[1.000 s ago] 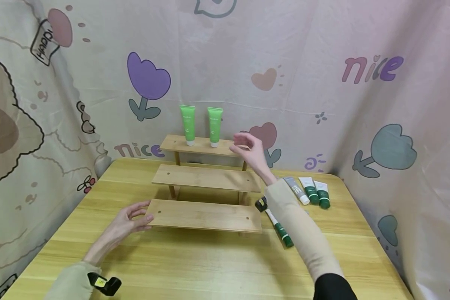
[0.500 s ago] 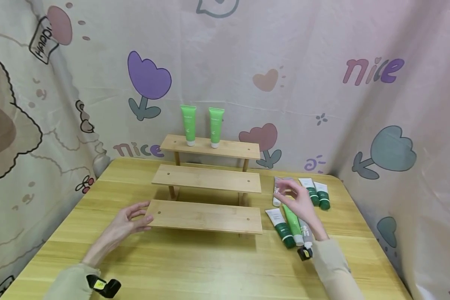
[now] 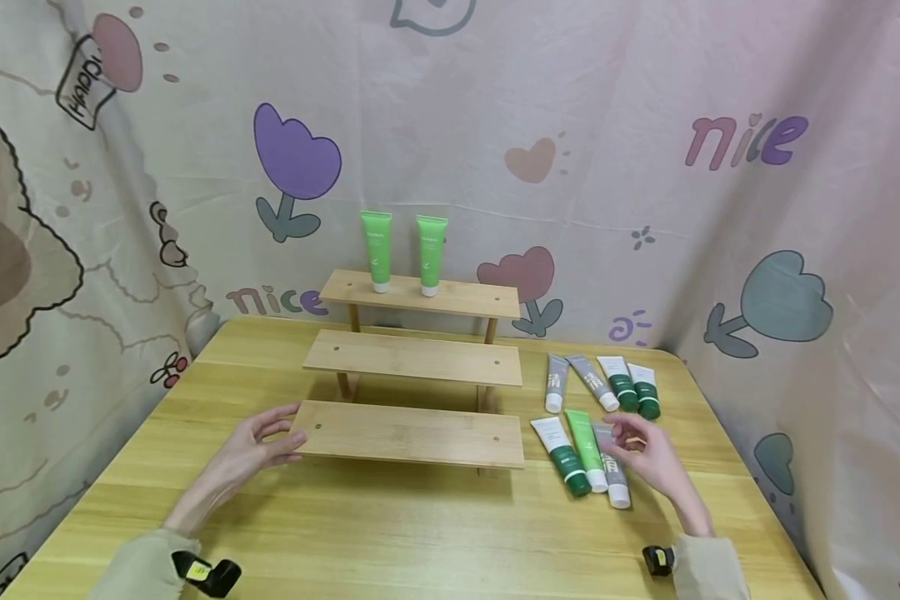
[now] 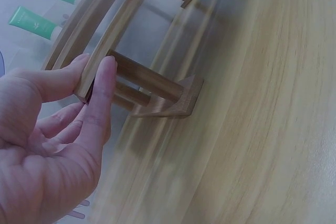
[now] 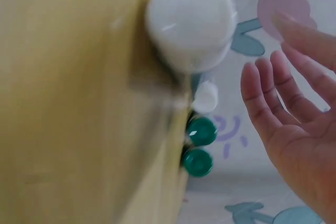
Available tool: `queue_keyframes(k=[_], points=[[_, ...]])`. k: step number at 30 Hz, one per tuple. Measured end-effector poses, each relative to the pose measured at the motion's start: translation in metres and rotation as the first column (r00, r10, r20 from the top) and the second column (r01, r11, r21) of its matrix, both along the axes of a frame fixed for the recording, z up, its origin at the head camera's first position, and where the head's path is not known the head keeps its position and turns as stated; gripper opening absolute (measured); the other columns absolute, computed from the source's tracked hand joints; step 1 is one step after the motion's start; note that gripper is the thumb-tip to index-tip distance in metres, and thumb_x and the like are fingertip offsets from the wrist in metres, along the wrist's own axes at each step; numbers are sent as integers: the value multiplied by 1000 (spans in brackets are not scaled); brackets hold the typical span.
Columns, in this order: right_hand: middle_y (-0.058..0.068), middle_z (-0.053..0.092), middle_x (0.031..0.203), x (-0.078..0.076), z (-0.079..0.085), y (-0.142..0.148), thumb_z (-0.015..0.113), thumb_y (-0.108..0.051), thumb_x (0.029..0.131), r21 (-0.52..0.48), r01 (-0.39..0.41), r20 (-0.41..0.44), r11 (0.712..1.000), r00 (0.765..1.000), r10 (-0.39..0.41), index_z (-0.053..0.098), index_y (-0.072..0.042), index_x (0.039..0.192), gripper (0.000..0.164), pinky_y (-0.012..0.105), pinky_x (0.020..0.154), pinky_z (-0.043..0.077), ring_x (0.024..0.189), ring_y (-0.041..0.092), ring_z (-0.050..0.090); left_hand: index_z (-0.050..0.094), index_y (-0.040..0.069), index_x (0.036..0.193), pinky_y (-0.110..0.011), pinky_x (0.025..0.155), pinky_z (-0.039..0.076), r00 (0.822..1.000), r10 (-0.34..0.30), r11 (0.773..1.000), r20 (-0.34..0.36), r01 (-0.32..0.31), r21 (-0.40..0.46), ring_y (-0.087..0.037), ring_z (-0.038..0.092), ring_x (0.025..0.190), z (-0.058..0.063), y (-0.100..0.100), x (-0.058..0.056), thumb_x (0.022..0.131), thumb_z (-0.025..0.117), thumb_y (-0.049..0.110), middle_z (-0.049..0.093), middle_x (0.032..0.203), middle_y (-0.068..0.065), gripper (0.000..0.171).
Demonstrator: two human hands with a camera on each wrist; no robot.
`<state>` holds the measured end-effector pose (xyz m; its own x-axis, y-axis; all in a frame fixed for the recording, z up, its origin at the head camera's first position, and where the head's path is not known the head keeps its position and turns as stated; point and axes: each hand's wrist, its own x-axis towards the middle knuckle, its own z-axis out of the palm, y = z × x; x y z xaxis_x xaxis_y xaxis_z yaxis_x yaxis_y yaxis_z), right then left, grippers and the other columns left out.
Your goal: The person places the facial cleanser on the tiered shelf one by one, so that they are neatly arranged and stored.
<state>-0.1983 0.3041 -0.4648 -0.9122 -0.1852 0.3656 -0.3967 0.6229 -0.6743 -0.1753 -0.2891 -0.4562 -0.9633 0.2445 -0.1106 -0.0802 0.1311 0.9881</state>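
Note:
A three-tier wooden display stand (image 3: 412,433) stands mid-table. My left hand (image 3: 251,450) grips the left end of its lowest board; the left wrist view shows thumb and fingers pinching the board edge (image 4: 118,32). Two light-green squeeze tubes, one (image 3: 377,250) left of the other (image 3: 431,254), stand caps down on the top tier. My right hand (image 3: 652,458) hovers with loosely bent fingers by a grey squeeze tube (image 3: 616,482), partly covering it; the right wrist view shows nothing in the hand (image 5: 299,114). Beside that tube lie a light-green tube (image 3: 585,446) and a white-and-dark-green tube (image 3: 562,454).
Farther back on the right of the table (image 3: 420,533) lie two grey tubes, one (image 3: 556,382) beside another (image 3: 592,382), and two white-and-dark-green tubes, one (image 3: 619,383) beside another (image 3: 644,390). A patterned curtain (image 3: 607,75) hangs behind and at the sides.
My right hand has come from beside the top tier down and rightward, over the back tubes, to the front grey tube. The left hand and the stand have stayed in place.

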Motion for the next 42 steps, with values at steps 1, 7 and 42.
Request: queue_keyframes(k=[1,7,42], points=[[12,59,86,1,-2,2,80,8,78,2,-9,0,1000,1000,9,67,6,113,38,16,62,57,75,1,55,13,-13,155,-28,91,65,1000,0,1000,0,0,0,-4,67,97,0,0,0,99,61,7,17,154,-40,77],[9,59,86,4,-9,12,83,2,77,35,-8,71,999,997,5,67,5,115,42,16,65,57,77,3,56,13,-13,155,-28,91,65,1000,1,1000,0,-1,-3,-3,67,97,0,0,1,99,62,7,16,155,-41,77],[14,64,95,8,-6,37,81,-11,83,153,101,376,983,914,-153,57,10,127,54,18,64,52,81,14,59,15,-14,154,-33,93,64,1000,17,1000,-8,-17,-16,-6,67,96,1,2,2,99,62,7,32,141,-35,75]])
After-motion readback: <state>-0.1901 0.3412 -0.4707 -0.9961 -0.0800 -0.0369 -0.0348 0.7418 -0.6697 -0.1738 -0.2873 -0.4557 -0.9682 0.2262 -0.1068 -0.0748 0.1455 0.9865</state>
